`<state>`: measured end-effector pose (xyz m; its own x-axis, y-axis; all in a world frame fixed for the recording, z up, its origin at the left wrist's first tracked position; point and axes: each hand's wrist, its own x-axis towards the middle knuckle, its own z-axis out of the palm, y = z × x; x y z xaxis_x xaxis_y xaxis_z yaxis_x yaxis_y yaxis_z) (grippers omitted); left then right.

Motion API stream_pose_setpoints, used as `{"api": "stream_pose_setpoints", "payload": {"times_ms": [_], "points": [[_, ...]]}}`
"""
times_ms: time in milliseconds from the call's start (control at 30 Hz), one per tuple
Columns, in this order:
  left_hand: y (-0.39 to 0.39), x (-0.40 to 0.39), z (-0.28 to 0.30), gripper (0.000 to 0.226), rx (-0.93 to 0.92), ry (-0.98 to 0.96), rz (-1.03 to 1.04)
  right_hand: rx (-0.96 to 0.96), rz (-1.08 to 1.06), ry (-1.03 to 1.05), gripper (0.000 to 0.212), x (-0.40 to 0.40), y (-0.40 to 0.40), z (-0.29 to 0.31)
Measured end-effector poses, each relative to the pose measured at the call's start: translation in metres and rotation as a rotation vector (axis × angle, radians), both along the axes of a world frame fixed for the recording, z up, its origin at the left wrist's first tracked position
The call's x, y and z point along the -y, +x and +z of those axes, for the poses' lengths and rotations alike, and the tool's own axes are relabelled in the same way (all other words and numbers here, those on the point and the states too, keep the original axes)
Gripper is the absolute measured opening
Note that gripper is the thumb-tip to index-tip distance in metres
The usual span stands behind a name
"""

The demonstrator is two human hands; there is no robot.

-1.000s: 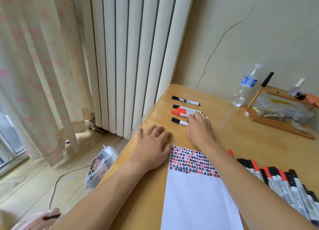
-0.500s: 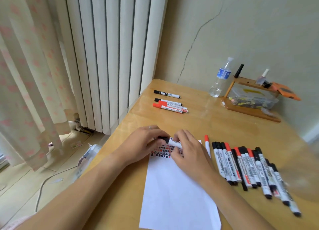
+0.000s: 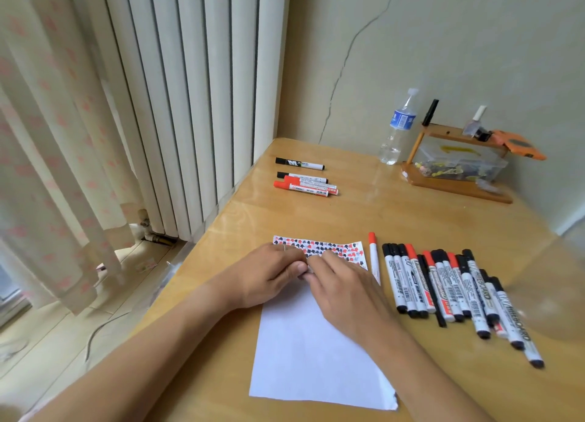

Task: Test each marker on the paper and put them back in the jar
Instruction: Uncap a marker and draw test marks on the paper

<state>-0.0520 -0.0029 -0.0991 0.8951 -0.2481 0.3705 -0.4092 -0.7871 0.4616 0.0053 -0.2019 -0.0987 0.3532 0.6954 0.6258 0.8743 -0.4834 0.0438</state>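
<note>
Paper lies nearest, thin and floppy. Above it, left hand and right hand are curled together on a marker, mostly hidden; approx. light, stiff, slick, best gripped mid-barrel. Marker row is laid at right; four markers beyond.

Wooden bench, glossy; white paper at the near middle, red and black marks along its far edge; row of markers just right of it; four markers near the far left edge; water bottle and wooden rack at the back.
</note>
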Motion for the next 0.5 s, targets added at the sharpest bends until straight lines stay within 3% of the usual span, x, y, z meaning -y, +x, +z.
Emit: {"api": "stream_pose_setpoints", "payload": {"times_ms": [200, 500], "points": [[0.003, 0.000, -0.005, 0.043, 0.091, -0.023, 0.050, 0.058, -0.005, 0.020, 0.030, -0.008, 0.006, -0.001], [0.004, -0.011, -0.005, 0.035, 0.128, 0.057, 0.122, -0.093, -0.064, 0.008, 0.020, -0.007, 0.006, -0.006]]}}
